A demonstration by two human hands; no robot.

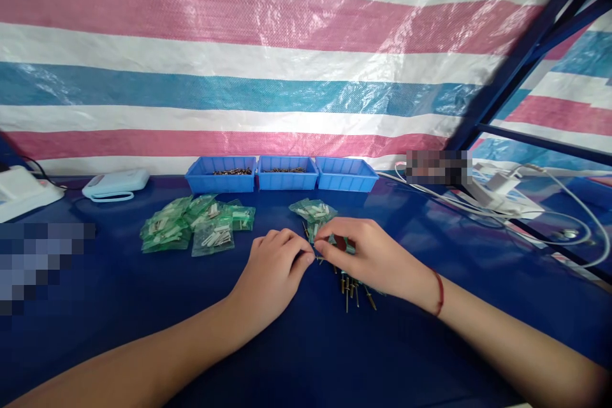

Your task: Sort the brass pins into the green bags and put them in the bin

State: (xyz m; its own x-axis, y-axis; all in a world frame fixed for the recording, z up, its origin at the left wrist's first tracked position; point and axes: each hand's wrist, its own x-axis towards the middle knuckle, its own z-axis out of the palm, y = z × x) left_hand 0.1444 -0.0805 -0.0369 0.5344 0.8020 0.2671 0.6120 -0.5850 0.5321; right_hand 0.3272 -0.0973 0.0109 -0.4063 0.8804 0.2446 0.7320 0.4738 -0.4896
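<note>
My left hand [277, 268] is closed over the blue table, its thumb and index finger pinched together. My right hand [370, 258] meets it fingertip to fingertip, thumb and index finger also brought together. Whatever lies between the fingertips is too small and too covered to make out. Under and beside my right hand lie several brass-coloured rivets [347, 287] with thin pins, partly hidden by the palm. Just beyond the fingertips is a small green-tinted plastic bag [313, 209] with white pieces in it.
More green-tinted bags [213, 236] of white pieces lie piled at the left. Three blue bins stand along the back: the left bin [220, 183] and middle bin [287, 182] hold small metal parts. Right of the right bin [347, 183] run white cables [430, 191]. A light-blue case [117, 183] sits back left.
</note>
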